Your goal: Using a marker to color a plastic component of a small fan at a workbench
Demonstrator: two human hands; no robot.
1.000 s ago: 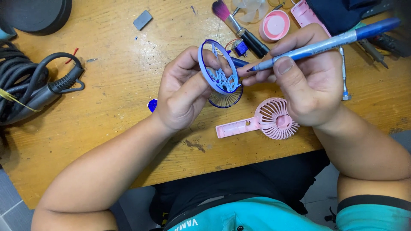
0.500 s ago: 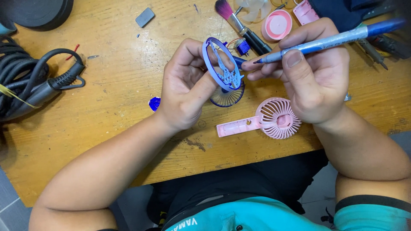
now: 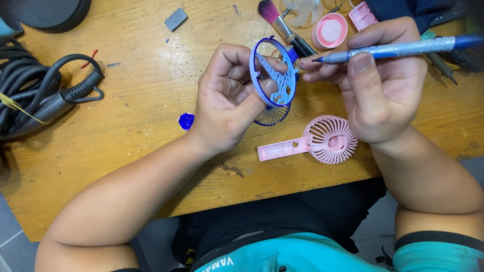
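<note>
a black cable (image 3: 45, 98) lay at the left of the wooden table (image 3: 136, 151). the left hand (image 3: 229, 100) pinched a round blue fan grille (image 3: 273, 78), held on edge above the table, just over a second blue grille (image 3: 272, 116). the right hand (image 3: 383, 85) gripped a blue pen (image 3: 403, 49), tip near the grille, with a pink hand fan (image 3: 317, 141) lying below.

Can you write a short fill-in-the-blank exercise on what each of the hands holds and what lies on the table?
1. The left hand holds a round blue fan ____.
2. The right hand holds a blue ____.
3. The small handheld fan lying on the wooden table is ____ in colour.
4. The coiled black ____ lies at the table's left edge.

Missing words: grille; pen; pink; cable
</note>
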